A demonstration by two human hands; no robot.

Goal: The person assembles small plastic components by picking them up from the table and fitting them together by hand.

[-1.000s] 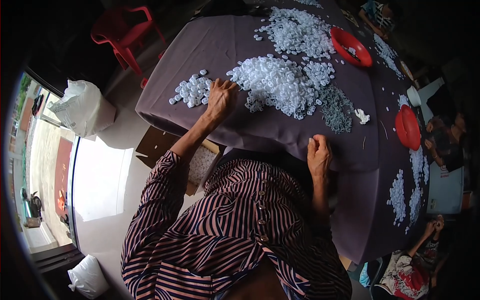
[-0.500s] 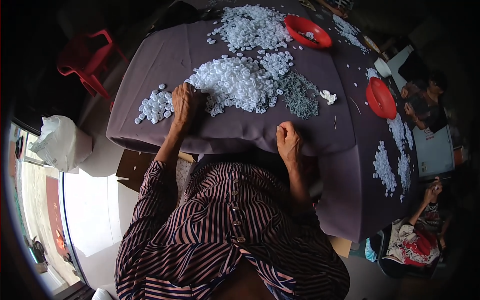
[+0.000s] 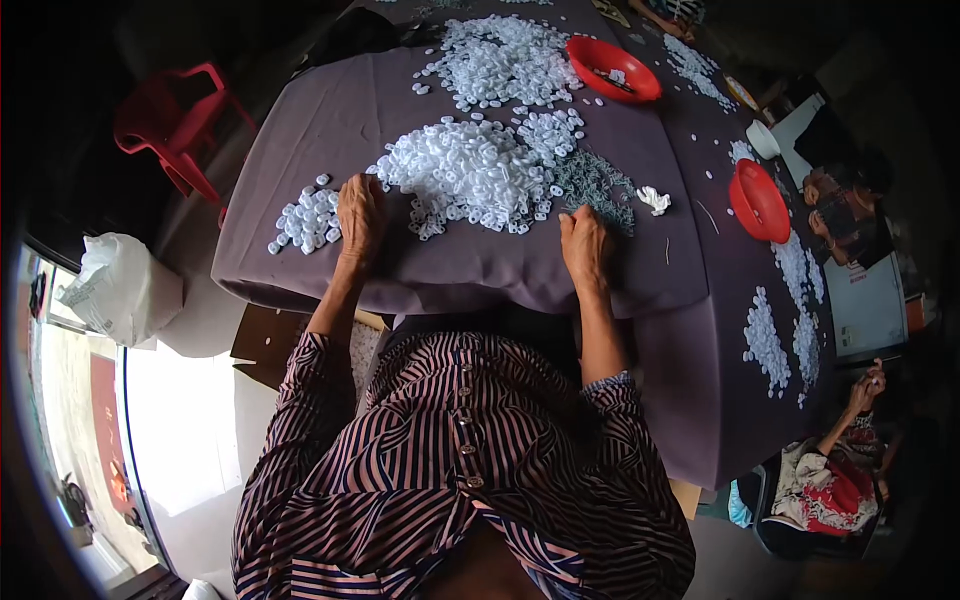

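Person in a striped shirt leans over a purple-covered table (image 3: 480, 280), both hands down on the cloth. Left hand (image 3: 358, 212) lies flat, fingers spread, palm down, holding nothing visible; a small pile of white rings (image 3: 305, 218) sits just to its left, touching the fingers. Right hand (image 3: 585, 243) is loosely curled near the table edge, whether it pinches a piece I cannot tell. The big heap of white rings (image 3: 470, 175) lies between the two hands, slightly forward of both, its long axis running left-right; left hand is nearer, fingertips at its edge. Grey-green pile (image 3: 598, 182) sits just ahead of the right hand. Two red bowls (image 3: 612, 68) farther off right.
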